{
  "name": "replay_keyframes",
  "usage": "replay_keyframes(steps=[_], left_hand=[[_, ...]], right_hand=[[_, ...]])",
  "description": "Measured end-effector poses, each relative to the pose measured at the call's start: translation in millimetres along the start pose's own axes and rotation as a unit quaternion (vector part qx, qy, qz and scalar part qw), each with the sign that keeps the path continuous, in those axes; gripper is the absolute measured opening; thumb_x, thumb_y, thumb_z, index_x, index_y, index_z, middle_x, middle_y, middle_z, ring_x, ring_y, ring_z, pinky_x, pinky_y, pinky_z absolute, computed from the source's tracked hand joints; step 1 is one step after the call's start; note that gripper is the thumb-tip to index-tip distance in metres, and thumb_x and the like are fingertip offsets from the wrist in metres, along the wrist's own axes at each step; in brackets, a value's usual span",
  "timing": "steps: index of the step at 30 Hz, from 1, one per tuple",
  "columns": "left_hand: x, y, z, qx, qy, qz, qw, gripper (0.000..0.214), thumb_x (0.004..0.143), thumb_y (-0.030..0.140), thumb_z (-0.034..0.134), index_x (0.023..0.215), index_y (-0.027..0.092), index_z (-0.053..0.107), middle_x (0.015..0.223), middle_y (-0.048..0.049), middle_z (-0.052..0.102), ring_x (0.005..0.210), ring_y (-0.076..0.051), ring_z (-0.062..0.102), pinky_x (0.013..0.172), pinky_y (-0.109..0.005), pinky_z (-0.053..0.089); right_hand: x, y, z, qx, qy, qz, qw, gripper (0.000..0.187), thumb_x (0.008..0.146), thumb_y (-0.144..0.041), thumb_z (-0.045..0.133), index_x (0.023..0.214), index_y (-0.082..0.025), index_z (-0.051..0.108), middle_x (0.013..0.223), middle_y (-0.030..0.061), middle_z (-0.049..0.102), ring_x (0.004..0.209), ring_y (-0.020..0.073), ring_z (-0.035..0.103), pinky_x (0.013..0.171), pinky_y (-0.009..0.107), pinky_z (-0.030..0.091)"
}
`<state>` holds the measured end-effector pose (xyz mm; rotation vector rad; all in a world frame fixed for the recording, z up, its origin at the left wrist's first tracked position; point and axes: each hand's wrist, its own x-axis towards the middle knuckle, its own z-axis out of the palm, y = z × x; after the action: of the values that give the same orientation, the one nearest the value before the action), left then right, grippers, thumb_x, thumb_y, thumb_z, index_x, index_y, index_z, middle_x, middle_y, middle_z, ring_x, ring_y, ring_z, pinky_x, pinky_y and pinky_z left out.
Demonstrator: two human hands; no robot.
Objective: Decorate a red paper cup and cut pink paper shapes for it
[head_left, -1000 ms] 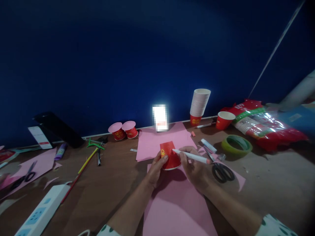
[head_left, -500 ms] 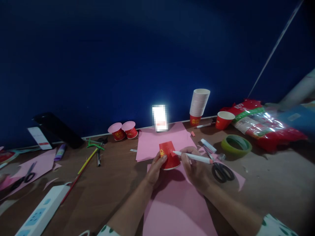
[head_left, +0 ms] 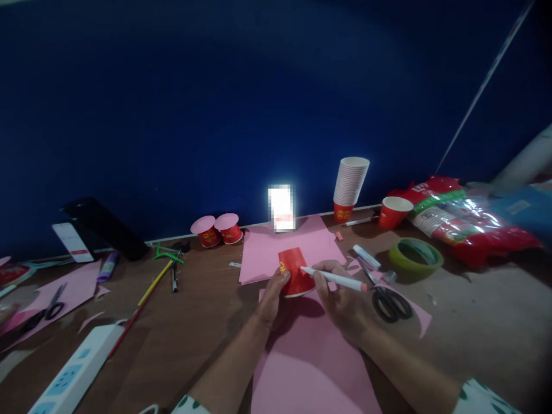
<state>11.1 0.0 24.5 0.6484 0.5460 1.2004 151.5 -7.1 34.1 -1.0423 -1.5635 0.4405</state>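
Head: marking's on, seemingly, inside tabletop's far edge
Left hand: cup gripped
Right hand: pen pinched
Next: steadiness needed

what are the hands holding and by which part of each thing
The left hand holds a red paper cup by its side, toward the white rim; the right hand holds a white marker by its barrel, toward the tip.

"Where can the left hand pass?"
"Leftward, over bare brown tabletop, up to the yellow-and-red stick and the white power strip."
"And the right hand?"
"Tighter: scissors lie just beside it, the tape roll beyond. Toward the front right, there's room."
"Straight ahead?"
"Low pink sheets, then the blue wall blocks."
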Motion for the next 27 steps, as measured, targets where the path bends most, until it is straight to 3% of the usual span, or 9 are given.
replay_keyframes(steps=[27], left_hand=[[-0.4, 0.3, -2.6, 0.038, 0.0, 0.009, 0.999, 0.031, 0.081, 0.026, 0.054, 0.11, 0.016, 0.058, 0.102, -0.0075, 0.066, 0.099, -0.024, 0.059, 0.091, -0.037, 0.04]], right_hand=[[1.5, -2.5, -1.9, -0.02, -0.011, 0.007, 1.0, 0.004, 0.082, -0.019, 0.05, 0.082, -0.019, 0.055, 0.071, 0.0027, 0.059, 0.065, 0.0173, 0.058, 0.058, 0.027, 0.048]])
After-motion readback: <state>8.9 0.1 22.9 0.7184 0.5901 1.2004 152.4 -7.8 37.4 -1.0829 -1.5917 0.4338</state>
